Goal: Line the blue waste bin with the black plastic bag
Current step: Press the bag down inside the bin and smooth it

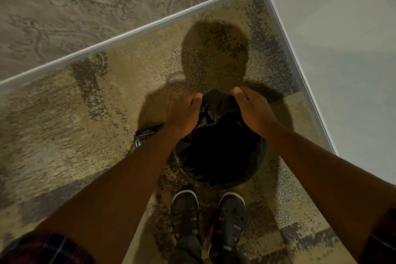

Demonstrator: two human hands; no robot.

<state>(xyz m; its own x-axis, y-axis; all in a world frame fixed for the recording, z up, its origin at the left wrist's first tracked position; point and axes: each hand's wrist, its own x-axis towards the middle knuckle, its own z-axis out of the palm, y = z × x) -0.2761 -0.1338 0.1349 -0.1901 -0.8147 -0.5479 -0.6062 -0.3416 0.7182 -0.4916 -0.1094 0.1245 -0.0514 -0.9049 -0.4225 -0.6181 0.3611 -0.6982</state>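
The black plastic bag (218, 148) lies over a round bin on the carpet just ahead of my feet, and its dark mouth gapes upward. None of the bin's blue shows; the bag hides it entirely. My left hand (184, 113) grips the bag's crumpled far edge on the left side. My right hand (252, 111) grips the same far edge on the right side. A loose flap of the bag (145, 135) sticks out to the left under my left forearm.
Patterned beige and grey carpet (85, 135) surrounds the bin. A papered wall with a pale skirting board (128, 32) runs behind, and a plain white wall (342, 49) closes the right side, forming a corner. My dark shoes (209, 221) stand just behind the bin.
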